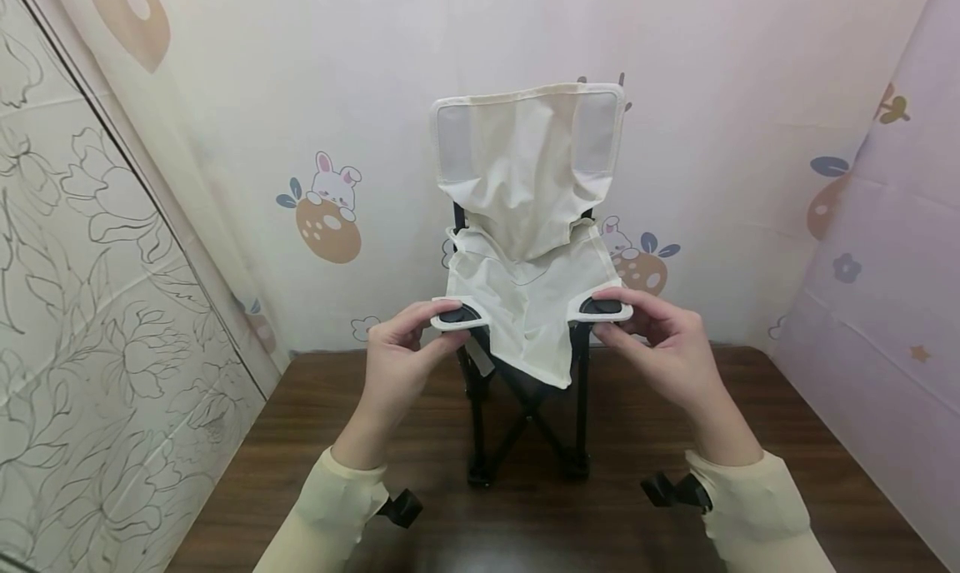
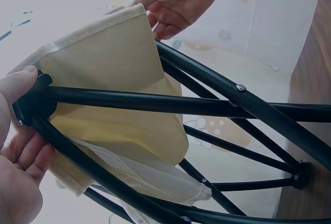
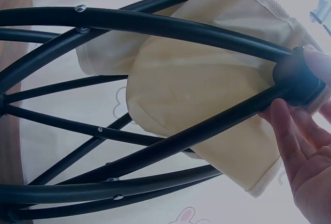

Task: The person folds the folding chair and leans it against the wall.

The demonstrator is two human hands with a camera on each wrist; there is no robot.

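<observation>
a small folding chair (image 1: 528, 248) stands at the centre of the head view on a dark wooden table (image 1: 615, 506), its black frame (image 1: 525, 415) crossing below a cream fabric seat (image 1: 525, 306) and backrest (image 1: 528, 161). the seat hangs slack in the middle.

the left hand (image 1: 401, 361), centre left of the frame, pinches the seat's front left corner (image 1: 453, 315), thumb on top and fingers curled beneath, at the black cap there. in the left wrist view the same hand (image 2: 18, 157) sits at the left edge, thumb on the frame's joint and fingers wrapped under it, with cream fabric (image 2: 108, 89) draped over the black tubes (image 2: 207, 105).

the right hand (image 1: 667, 344), centre right of the head view, pinches the front right corner (image 1: 602, 308) the same way. in the right wrist view this hand (image 3: 305, 146) is at the right edge, fingers loosely curved under the black joint (image 3: 297, 79), thumb on top.

behind the chair hangs a pale sheet (image 1: 300, 98) printed with rabbits, filling the upper frame. cream sleeves (image 1: 757, 506) show at the bottom.
</observation>
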